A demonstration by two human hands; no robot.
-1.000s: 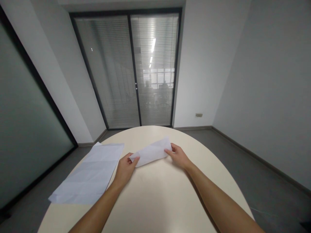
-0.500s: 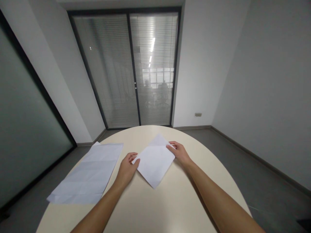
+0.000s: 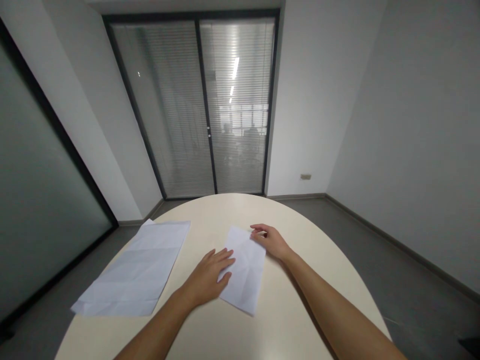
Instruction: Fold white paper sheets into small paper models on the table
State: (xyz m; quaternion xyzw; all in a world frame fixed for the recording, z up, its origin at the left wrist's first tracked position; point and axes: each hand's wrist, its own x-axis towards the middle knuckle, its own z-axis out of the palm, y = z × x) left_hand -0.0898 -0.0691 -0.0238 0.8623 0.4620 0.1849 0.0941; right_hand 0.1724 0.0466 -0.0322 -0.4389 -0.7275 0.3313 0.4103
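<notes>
Roundish cream table (image 3: pixel 300 300), little white paper (image 3: pixel 245 285) partly covered by the left fingers (image 3: pixel 225 263), bigger creased paper (image 3: pixel 138 270) spread out left of them

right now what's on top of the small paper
On the small paper, the left hand covers part of the left edge; the right hand overlaps the upper edge. What they cover is hidden.

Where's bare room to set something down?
Bare tabletop lies beyond the small paper, toward the far edge, and between right forearm and right edge. The left is crowded by larger paper, the middle by left hand and right hand.
</notes>
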